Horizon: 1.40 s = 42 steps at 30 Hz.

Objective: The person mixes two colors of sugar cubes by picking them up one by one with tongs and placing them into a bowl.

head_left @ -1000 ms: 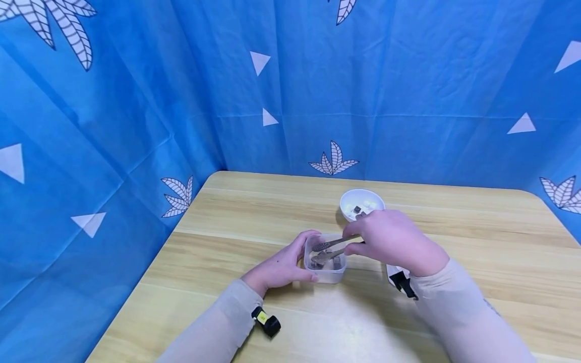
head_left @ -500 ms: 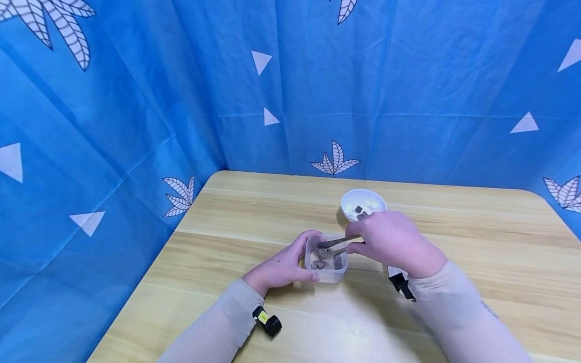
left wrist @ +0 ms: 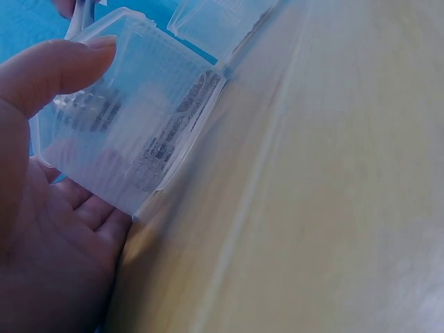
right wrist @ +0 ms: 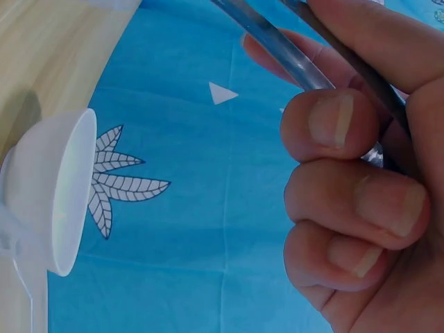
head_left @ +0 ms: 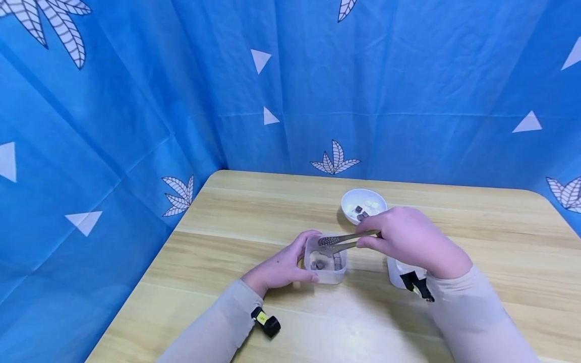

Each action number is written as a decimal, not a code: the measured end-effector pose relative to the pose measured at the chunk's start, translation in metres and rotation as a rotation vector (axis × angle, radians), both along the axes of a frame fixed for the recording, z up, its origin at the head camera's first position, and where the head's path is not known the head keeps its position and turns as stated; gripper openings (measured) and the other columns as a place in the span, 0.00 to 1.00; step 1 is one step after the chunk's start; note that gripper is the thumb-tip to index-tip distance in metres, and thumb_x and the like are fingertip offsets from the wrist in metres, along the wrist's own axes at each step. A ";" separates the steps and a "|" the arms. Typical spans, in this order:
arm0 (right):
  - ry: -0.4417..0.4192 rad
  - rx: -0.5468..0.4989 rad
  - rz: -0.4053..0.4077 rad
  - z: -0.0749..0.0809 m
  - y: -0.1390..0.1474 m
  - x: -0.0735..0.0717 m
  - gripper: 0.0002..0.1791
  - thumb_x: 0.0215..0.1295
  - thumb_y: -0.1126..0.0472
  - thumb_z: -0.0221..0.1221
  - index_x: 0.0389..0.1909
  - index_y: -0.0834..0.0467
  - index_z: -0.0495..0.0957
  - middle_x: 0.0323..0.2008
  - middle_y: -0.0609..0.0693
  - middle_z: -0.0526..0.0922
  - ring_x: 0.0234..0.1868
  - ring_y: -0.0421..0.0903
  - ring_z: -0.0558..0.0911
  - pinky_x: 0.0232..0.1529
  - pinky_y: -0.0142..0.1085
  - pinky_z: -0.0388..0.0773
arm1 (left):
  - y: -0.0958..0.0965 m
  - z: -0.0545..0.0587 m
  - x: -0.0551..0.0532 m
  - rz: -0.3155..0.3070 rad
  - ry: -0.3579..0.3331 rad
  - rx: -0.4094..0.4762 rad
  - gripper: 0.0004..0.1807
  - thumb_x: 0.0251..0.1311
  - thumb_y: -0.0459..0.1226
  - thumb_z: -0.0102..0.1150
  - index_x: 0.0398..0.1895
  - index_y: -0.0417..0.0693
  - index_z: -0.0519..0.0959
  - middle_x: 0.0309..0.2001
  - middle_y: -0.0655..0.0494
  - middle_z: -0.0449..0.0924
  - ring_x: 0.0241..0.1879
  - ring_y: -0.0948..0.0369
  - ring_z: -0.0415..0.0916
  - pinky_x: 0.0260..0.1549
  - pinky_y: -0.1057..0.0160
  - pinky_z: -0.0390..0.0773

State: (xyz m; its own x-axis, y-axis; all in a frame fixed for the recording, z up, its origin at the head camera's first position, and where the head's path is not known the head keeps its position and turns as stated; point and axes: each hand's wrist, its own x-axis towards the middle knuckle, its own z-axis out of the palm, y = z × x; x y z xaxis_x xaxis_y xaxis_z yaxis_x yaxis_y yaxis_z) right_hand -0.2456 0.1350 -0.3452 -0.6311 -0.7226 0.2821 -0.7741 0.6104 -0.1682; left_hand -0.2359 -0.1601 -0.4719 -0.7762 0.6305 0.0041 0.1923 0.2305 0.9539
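A small translucent plastic box (head_left: 330, 276) stands on the table with several brownish cubes (head_left: 337, 261) inside. My left hand (head_left: 280, 263) holds it from the left, with the thumb (left wrist: 69, 66) on the near side and the fingers around the far side and below. My right hand (head_left: 410, 241) grips a pair of metal tongs (head_left: 339, 239), its fingers (right wrist: 354, 191) curled round the handles. The perforated tong tips are over the box, slightly apart, and I see no cube between them. Behind the box, a white bowl (head_left: 348, 216) contains dark cubes and white pieces.
A second translucent box (head_left: 396, 275) sits partly hidden below my right wrist. Black wrist cameras (head_left: 268, 322) are strapped to both sleeves. The wooden table (head_left: 236, 217) meets a blue patterned curtain (head_left: 308, 85) at the back and left.
The tongs have risen from the cubes toward the box's rim. My right hand has moved slightly right, exposing more of the second box. My left hand stays on the box.
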 end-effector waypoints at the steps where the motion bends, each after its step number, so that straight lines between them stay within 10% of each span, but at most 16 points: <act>1: 0.002 -0.005 0.003 0.001 0.001 -0.001 0.07 0.61 0.48 0.70 0.38 0.43 0.88 0.30 0.31 0.83 0.23 0.31 0.73 0.27 0.39 0.77 | -0.001 0.000 0.000 0.000 0.002 0.001 0.50 0.54 0.36 0.72 0.75 0.65 0.53 0.68 0.62 0.66 0.69 0.64 0.64 0.72 0.57 0.57; 11: -0.008 -0.036 -0.013 0.004 0.007 -0.002 0.07 0.62 0.48 0.69 0.39 0.43 0.88 0.30 0.29 0.82 0.23 0.31 0.73 0.27 0.36 0.76 | -0.001 0.004 0.000 0.007 0.002 -0.013 0.49 0.54 0.37 0.73 0.74 0.68 0.53 0.70 0.62 0.66 0.71 0.64 0.60 0.72 0.57 0.55; 31: -0.062 -0.074 -0.425 0.013 0.071 -0.022 0.09 0.67 0.49 0.65 0.43 0.47 0.88 0.34 0.43 0.87 0.31 0.44 0.81 0.34 0.45 0.76 | -0.002 0.002 0.002 0.061 -0.030 -0.058 0.51 0.53 0.39 0.74 0.76 0.67 0.53 0.73 0.67 0.62 0.73 0.65 0.56 0.73 0.55 0.52; 42: -0.118 -0.037 -0.472 0.006 0.076 -0.028 0.13 0.68 0.45 0.64 0.45 0.47 0.88 0.34 0.45 0.88 0.34 0.47 0.82 0.35 0.50 0.77 | 0.000 0.000 0.002 0.060 -0.018 -0.058 0.51 0.53 0.39 0.74 0.75 0.71 0.53 0.73 0.66 0.61 0.73 0.64 0.57 0.73 0.53 0.52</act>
